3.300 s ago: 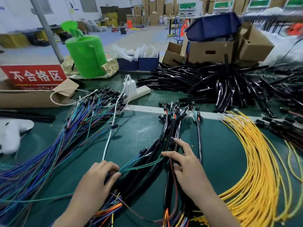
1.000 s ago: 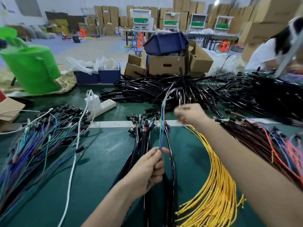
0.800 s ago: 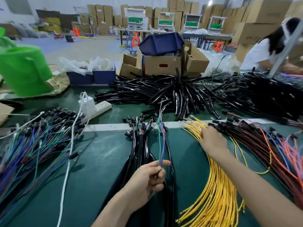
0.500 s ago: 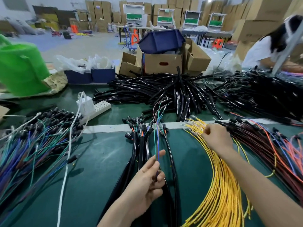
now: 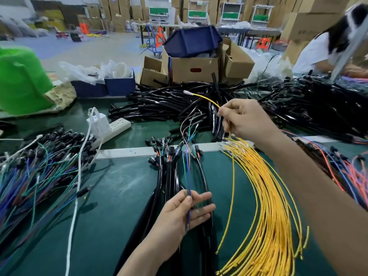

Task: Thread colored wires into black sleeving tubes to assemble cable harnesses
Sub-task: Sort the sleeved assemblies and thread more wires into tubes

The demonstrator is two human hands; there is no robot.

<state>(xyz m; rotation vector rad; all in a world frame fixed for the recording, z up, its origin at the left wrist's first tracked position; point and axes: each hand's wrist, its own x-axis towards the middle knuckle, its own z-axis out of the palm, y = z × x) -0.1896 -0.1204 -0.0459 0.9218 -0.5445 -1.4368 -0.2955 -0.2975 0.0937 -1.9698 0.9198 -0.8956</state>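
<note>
My left hand (image 5: 183,214) pinches a thin bundle of green, blue and brown wires (image 5: 187,166) that rises over the black sleeved harnesses (image 5: 169,176) at the table's middle. My right hand (image 5: 245,118) is lifted above the table and pinches one yellow wire (image 5: 207,99) near its white terminal end; the rest of that wire trails down beside the fan of yellow wires (image 5: 266,206). A large pile of loose black sleeving tubes (image 5: 169,104) lies behind.
Multicoloured wires with black connectors (image 5: 39,168) spread at the left. A white power strip (image 5: 117,128) with a white cord sits beyond them. Red and blue harnesses (image 5: 346,170) lie at right. Cardboard boxes (image 5: 193,68), a green bin (image 5: 22,82) and a seated person (image 5: 322,48) are behind.
My right hand has risen from the yellow wire fan, drawing one yellow wire up with it. My left hand keeps hold of the coloured wire bundle in about the same place.
</note>
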